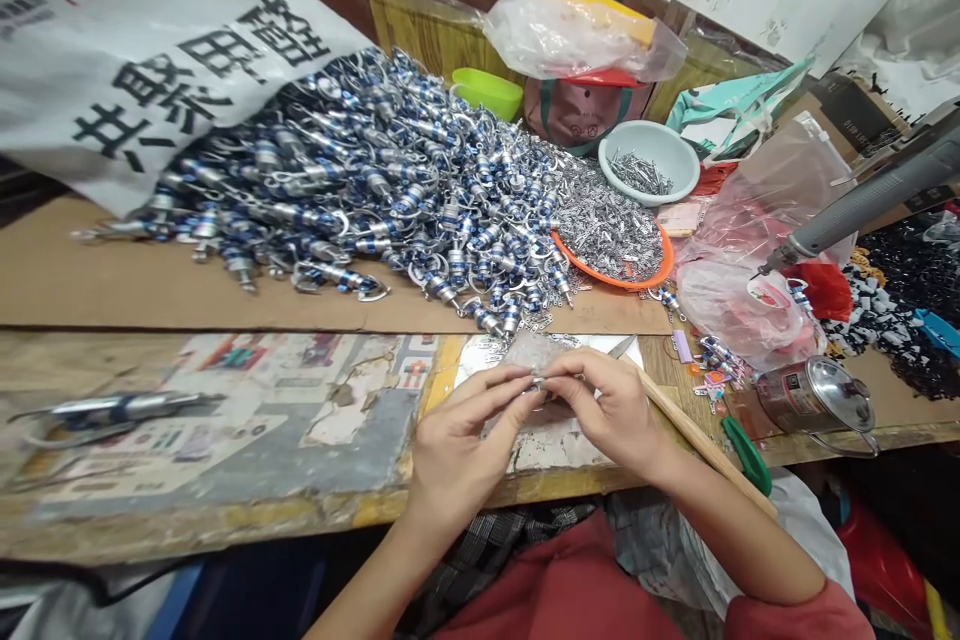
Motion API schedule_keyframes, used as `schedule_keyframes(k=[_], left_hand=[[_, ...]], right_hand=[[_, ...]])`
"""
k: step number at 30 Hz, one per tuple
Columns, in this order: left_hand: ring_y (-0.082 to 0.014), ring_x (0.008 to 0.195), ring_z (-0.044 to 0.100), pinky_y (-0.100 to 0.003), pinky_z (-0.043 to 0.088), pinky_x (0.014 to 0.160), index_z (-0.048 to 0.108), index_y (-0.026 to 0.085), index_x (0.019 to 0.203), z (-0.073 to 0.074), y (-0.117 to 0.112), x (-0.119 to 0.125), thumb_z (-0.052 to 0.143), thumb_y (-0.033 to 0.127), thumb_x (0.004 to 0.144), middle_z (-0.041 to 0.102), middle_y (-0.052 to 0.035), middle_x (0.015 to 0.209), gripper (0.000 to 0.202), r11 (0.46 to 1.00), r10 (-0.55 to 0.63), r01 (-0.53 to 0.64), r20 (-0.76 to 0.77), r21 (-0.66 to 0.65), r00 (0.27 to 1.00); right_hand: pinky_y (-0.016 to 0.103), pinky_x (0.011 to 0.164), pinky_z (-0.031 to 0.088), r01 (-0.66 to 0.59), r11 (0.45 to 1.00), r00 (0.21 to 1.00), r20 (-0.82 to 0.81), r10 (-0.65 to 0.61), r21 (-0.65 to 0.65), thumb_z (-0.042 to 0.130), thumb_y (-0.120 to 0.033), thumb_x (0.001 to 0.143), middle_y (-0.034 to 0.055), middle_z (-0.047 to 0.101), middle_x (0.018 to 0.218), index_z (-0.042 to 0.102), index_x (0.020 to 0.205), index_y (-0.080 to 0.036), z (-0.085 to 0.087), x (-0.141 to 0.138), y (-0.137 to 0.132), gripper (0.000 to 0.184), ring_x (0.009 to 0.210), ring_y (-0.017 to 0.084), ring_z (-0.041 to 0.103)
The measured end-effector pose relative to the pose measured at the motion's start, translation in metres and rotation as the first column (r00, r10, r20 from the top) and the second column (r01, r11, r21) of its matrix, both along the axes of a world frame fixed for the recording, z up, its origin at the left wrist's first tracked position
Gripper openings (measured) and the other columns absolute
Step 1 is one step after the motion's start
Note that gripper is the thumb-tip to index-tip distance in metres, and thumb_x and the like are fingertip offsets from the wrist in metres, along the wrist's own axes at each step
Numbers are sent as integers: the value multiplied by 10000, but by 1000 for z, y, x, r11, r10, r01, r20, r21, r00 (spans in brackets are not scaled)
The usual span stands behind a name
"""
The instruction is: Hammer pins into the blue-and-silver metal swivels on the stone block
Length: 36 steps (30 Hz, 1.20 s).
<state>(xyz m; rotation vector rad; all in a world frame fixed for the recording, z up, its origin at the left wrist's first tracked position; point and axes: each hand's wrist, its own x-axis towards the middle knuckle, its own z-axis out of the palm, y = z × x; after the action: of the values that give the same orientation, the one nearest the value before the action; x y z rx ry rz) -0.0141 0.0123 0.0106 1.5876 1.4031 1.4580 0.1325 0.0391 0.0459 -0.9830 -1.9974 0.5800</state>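
Observation:
My left hand and my right hand meet just above the front edge of the workbench. Their fingertips pinch together on a small silver metal part, too small to make out clearly. Both hands are closed on it. Beneath them lies a shiny metal plate. A big heap of silver and blue metal clasps spills from a white printed sack on the cardboard behind. An orange tray of small silver pieces sits just right of the heap.
A pale bowl holds silver pins. A green bowl and plastic bags stand at the back. A wooden stick, green-handled tool and metal can lie to the right. A grey tool rests at left.

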Motion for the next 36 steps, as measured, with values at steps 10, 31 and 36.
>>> schedule_keyframes(k=[10, 31, 36], left_hand=[[-190, 839, 681, -320, 551, 817, 710, 214, 923, -5, -3, -4, 657, 205, 723, 729, -45, 934, 208, 997, 34, -24, -129, 76, 991], [-154, 818, 658, -233, 504, 773, 711, 233, 702, 14, -3, -14, 644, 197, 727, 717, -20, 827, 80, 986, -144, 149, 81, -71, 986], [-151, 850, 643, -232, 484, 789, 697, 218, 727, 19, 0, -21, 595, 147, 753, 703, -28, 861, 128, 965, -259, 262, 66, -28, 964]], right_hand=[[275, 664, 481, -120, 987, 967, 238, 93, 104, 424, -179, 894, 64, 629, 771, 606, 820, -168, -1, 4, 5, 197, 731, 155, 573], [277, 658, 529, -389, 721, 892, 430, 139, 573, 497, -93, 844, 130, 701, 896, 639, 841, -108, 9, 26, 7, 143, 793, 178, 651], [243, 622, 530, -261, 851, 943, 311, 123, 456, 418, -106, 870, 100, 703, 898, 645, 878, -141, 3, 23, -1, 230, 790, 145, 657]])
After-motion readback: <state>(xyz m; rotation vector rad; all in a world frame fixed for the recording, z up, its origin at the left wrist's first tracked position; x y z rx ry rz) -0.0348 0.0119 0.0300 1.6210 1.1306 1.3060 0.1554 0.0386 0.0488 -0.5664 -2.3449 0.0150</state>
